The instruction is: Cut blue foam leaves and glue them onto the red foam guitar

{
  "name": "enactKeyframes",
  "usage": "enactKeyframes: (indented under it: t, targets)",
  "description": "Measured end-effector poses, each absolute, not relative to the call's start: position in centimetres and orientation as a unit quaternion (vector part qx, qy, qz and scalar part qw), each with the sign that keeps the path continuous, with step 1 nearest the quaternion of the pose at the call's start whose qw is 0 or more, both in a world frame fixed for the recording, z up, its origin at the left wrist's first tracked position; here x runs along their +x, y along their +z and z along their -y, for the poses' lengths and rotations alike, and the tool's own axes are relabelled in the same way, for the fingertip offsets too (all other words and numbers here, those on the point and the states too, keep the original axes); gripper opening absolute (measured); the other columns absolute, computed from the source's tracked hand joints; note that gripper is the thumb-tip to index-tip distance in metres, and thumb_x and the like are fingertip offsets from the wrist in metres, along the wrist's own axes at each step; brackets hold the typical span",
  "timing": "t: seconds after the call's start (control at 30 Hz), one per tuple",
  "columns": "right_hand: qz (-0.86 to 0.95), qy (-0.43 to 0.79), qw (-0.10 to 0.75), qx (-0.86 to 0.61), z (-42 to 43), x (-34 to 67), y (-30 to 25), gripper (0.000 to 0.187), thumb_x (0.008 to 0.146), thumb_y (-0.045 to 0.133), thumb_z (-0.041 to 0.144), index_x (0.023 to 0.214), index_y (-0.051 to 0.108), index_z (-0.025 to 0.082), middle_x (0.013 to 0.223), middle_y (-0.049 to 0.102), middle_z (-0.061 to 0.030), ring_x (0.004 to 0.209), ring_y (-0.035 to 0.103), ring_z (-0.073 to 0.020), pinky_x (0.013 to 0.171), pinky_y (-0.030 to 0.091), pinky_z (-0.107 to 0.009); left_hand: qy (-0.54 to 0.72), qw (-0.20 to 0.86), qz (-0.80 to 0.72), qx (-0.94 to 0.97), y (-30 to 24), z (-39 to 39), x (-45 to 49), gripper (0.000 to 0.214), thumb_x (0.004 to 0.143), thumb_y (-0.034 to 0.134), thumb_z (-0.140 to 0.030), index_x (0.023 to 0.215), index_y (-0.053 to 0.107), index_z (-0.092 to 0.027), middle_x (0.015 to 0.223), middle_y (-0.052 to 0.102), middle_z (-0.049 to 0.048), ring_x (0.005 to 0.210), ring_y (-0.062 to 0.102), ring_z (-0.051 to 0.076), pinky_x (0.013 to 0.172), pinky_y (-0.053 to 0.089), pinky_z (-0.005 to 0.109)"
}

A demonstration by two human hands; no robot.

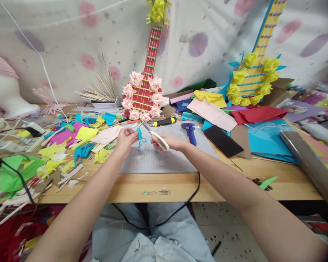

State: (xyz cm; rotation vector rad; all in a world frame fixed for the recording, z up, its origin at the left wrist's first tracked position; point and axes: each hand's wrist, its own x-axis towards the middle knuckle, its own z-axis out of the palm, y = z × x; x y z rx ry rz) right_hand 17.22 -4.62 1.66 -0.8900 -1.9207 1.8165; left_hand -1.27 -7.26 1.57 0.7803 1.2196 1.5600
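My left hand (127, 139) pinches a small piece of blue paper (139, 134) over the grey cutting mat (158, 165). In my right hand (169, 142) is a pair of scissors (161, 141) with white handles, its blades angled up and left beside the paper. Tiny blue paper snippets (144, 140) lie on the mat between my hands. Just behind the hands rest a yellow-and-black utility knife (165, 122) and, to the right, a blue glue gun (190, 133).
A red paper guitar with pink flowers (142, 92) stands behind the mat; a yellow one with yellow flowers (251, 78) leans at right. Coloured paper scraps (84, 136) crowd the left. A black phone (223, 141) and blue sheets (270, 142) lie right. A black cord (192, 194) hangs over the table edge.
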Motion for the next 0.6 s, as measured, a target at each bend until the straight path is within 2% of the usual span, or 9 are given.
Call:
enactKeyframes:
  t: [0.2,0.43,0.6]
  targets:
    - [0.695,0.631,0.129,-0.32,5.1,17.4,1.8,0.05,0.072,0.053,0.066,0.081,0.045,0.017,0.06,0.05,0.0032,0.047,0.045,-0.0061,0.042,0.036,-0.019,0.664,0.461,-0.507,0.3,1.7,7.0,-0.3,0.034,0.056,0.067,-0.01,0.08,0.044,-0.018,0.066,0.057,-0.0044,0.062,0.058,0.01,0.067,0.052,0.029]
    - [0.688,0.639,0.13,-0.319,5.3,16.7,2.1,0.055,0.072,0.048,0.071,0.079,0.045,0.017,0.055,0.045,0.0049,0.046,0.041,-0.0056,0.042,0.035,-0.019,0.65,0.502,-0.513,0.251,2.4,6.8,0.4,0.032,0.058,0.062,-0.003,0.078,0.042,-0.017,0.059,0.055,-0.0049,0.055,0.057,0.008,0.064,0.051,0.026]
    - [0.675,0.653,0.138,-0.316,5.2,16.7,1.9,0.052,0.071,0.052,0.068,0.08,0.045,0.017,0.054,0.044,0.0057,0.044,0.04,-0.0054,0.041,0.034,-0.019,0.651,0.518,-0.5,0.241,2.5,6.8,0.4,0.029,0.059,0.061,-0.002,0.075,0.042,-0.017,0.056,0.057,-0.0042,0.053,0.058,0.009,0.061,0.051,0.024]
